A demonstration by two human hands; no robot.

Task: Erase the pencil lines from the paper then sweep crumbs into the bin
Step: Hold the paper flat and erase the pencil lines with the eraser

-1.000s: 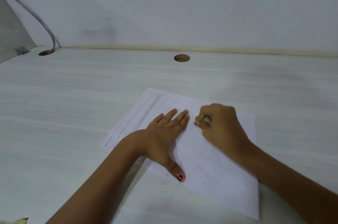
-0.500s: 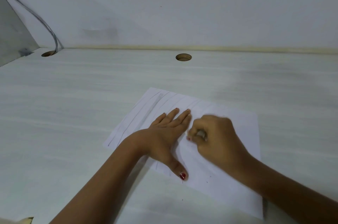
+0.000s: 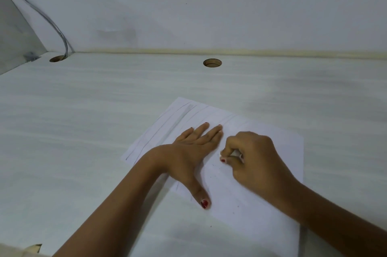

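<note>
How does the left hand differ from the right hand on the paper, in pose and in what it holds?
The left hand lies flat, fingers straight; the right hand is curled. The left holds nothing and presses the paper; the right pinches a white eraser. Both are over the paper.

I log: paper (image 3: 240,198) on desk (image 3: 83,131); left hand (image 3: 188,156) on paper; right hand (image 3: 255,158) just right, eraser (image 3: 236,153) in its fingers (image 3: 230,144); hole (image 3: 212,62) behind.
</note>
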